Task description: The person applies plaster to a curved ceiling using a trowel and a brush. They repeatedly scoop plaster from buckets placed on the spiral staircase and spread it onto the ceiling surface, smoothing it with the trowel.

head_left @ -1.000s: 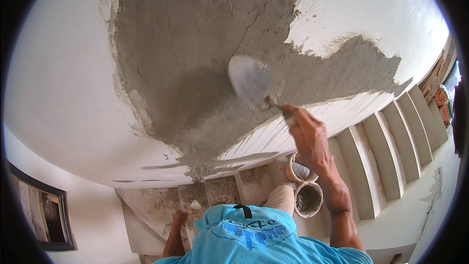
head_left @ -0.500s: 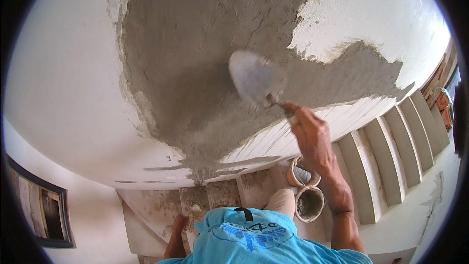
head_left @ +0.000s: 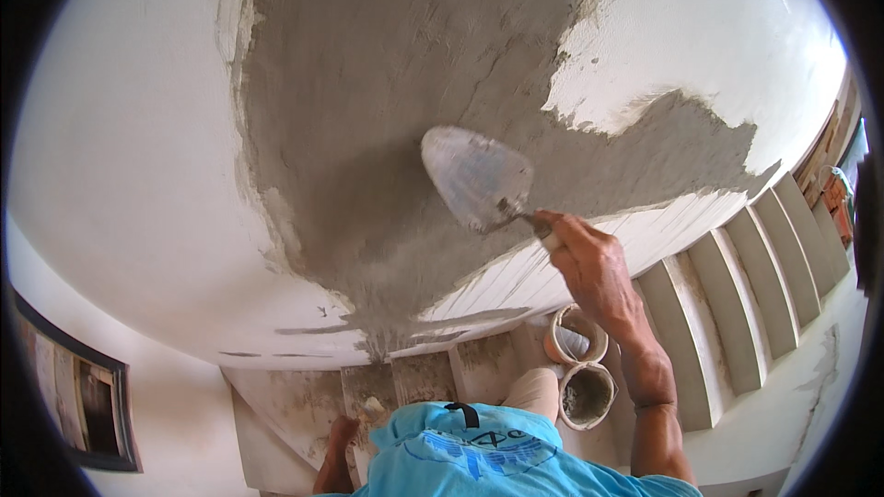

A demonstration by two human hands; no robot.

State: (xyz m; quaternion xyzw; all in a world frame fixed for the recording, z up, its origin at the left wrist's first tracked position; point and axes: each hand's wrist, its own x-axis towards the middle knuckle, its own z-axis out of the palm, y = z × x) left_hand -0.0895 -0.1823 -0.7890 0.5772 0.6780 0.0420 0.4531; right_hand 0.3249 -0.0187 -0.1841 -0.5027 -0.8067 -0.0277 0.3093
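My right hand [head_left: 589, 262] is closed around the handle of a pointed trowel [head_left: 474, 175], and its arm reaches up from the lower right. The trowel's pale, smeared blade lies over wet grey mortar [head_left: 368, 101] spread on the white wall [head_left: 138, 175]; whether its whole face touches cannot be seen. Fine ridges and strokes mark the mortar, which narrows to a ragged tail lower down. My left hand [head_left: 344, 431] hangs low beside my blue shirt, away from the wall; its fingers are too small and turned away to make out.
Two buckets stand together by my knee: a mortar-crusted bucket [head_left: 587, 396] with grey mix inside, and an orange-sided bucket [head_left: 573, 336] behind it. Stair steps [head_left: 727, 313] climb to the right, and stained steps [head_left: 419, 377] run along the wall's foot. A dark-framed opening [head_left: 78, 387] is at lower left.
The trowel, blurred earlier, now shows sharply and sits slightly lower and left in the picture. The whole view has also shifted a little. My right hand keeps its hold.
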